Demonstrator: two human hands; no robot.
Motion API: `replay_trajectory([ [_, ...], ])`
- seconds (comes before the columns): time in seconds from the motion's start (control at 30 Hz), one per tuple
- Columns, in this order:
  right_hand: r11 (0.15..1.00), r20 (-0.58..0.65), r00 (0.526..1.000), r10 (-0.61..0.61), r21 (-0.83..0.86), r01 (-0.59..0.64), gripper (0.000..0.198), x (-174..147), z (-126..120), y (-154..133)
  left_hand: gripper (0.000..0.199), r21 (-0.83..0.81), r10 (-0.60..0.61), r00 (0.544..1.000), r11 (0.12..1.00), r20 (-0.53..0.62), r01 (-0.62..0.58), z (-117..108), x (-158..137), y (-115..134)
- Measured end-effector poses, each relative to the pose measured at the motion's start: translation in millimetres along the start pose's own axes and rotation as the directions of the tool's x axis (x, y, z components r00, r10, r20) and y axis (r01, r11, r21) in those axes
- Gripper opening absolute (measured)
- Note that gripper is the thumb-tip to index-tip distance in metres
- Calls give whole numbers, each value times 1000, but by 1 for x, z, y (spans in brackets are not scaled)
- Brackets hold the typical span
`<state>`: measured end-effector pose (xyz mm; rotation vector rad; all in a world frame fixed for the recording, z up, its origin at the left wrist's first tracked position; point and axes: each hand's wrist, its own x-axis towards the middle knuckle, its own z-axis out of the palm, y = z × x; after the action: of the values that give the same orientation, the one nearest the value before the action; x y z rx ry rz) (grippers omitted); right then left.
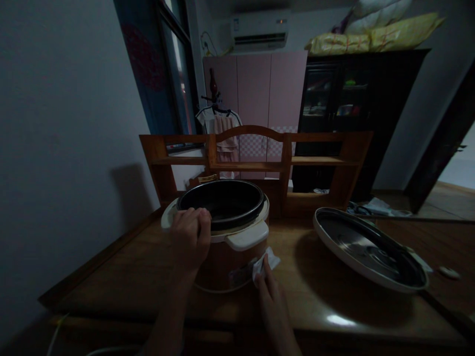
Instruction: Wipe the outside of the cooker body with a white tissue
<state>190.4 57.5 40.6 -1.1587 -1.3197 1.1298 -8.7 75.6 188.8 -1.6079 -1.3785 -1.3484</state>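
A round electric cooker (pixel 218 264) with a black inner pot (pixel 222 198) stands on the wooden desk, its top uncovered. My left hand (pixel 191 235) is closed over the near-left rim of the pot. At the cooker's lower right side, my right hand (pixel 270 287) presses a crumpled white tissue (pixel 267 262) against the outer wall, beside a label. Above that hand juts a pale handle (pixel 248 236). The cooker's lid (pixel 371 249) lies tilted to the right, its metal inner face showing.
The wooden desk (pixel 297 316) has a low shelf rack (pixel 248 167) along its back. To the left rises a plain wall (pixel 74 148). A small pale object (pixel 449 272) lies beyond the lid at right. Behind stand pink cabinets (pixel 254 91) and a dark cupboard (pixel 356 118).
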Motion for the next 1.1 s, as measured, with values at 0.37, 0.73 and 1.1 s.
replay_trajectory([
  [0.37,1000,-7,1000,-15,-18,15,73,3,-3,-7,30,0,8,1000,1000,16,-8,0,0,0],
  [0.73,992,-37,994,-106,57,108,59,33,-16,-18,30,4,-9,1000,1000,22,9,1,-1,-2],
  [1.1,982,126,980,-156,126,140,28,91,-30,-35,30,-8,-4,1000,1000,18,4,1,0,-1],
])
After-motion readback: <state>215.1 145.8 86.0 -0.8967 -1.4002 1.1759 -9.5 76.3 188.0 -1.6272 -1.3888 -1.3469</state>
